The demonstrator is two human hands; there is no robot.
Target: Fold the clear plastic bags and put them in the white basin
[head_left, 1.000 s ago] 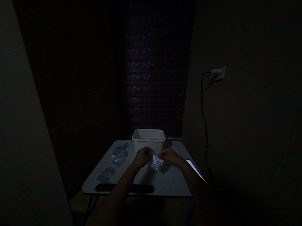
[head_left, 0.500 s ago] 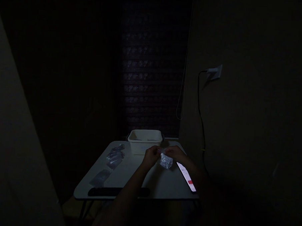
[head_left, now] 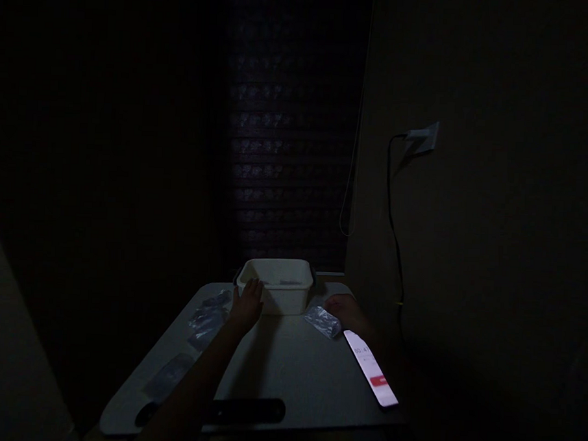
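My left hand [head_left: 247, 306] is at the front left of a white plastic tub [head_left: 285, 300], fingers apart and raised near its rim, with nothing seen in them. On the right, my right hand [head_left: 343, 307] has its fingers closed at the upper edge of a clear plastic bag [head_left: 323, 320], which hangs or lies just right of the tub. Light-coloured items show faintly inside the tub. More clear bags [head_left: 206, 321] lie in a loose group at the table's left, and another flat bag [head_left: 169, 375] is nearer the front, beside my left forearm.
A lit phone [head_left: 370, 368] lies at the right edge of the white table [head_left: 287, 370]. A long dark bar [head_left: 249, 411] runs along the front edge, partly behind my left forearm. A black cable [head_left: 395, 231] hangs from a wall socket at right. The room is very dark.
My left hand has let go of the bag and moved left to the tub, its fingers now apart. My right hand still has the bag. The view has shifted, with the table appearing larger.
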